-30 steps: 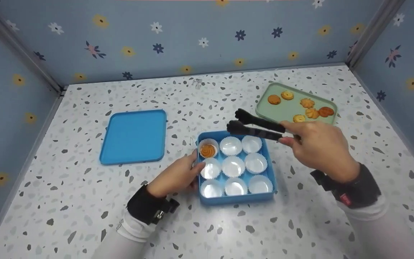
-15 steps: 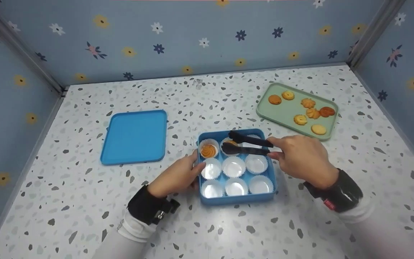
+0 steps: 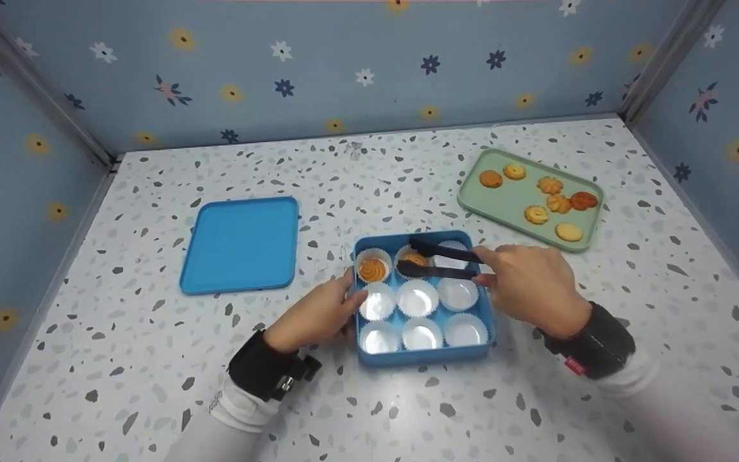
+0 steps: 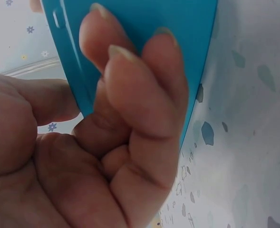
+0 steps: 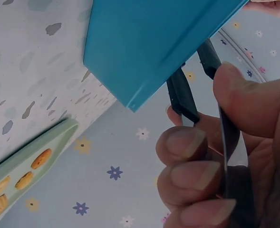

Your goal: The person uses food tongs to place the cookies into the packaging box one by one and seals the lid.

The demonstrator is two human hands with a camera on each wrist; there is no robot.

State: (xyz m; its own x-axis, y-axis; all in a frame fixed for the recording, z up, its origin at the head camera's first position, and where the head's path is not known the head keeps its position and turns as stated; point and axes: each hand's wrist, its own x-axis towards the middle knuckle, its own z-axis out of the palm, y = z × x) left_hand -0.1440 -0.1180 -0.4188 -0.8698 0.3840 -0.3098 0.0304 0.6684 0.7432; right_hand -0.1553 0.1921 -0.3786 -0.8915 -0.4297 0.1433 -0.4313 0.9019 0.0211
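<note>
My left hand (image 3: 315, 314) holds the left side of a blue square box (image 3: 424, 357), its thumb over the rim and its fingers curled against the outer wall (image 4: 197, 28). White paper cups (image 3: 417, 298) stand in rows inside. A swirled cookie (image 3: 374, 271) sits in the back left cup. Another cookie (image 3: 416, 257) lies in the back middle cup, partly hidden by black tongs (image 3: 446, 251). My right hand (image 3: 533, 287) grips these tongs between thumb and fingers. Their two arms stand apart, with the tips at that cup. Whether they touch the cookie is unclear.
A green tray (image 3: 504, 218) with several cookies (image 3: 559, 203) lies at the back right. On the left lies a flat blue lid (image 3: 239, 244). Flowered panels (image 3: 369, 38) stand along the back and sides of the speckled table (image 3: 151, 359).
My right hand has brought the tongs down and toward me, from above the box's back rim to the back middle cup. A cookie now shows there. The left hand has stayed put.
</note>
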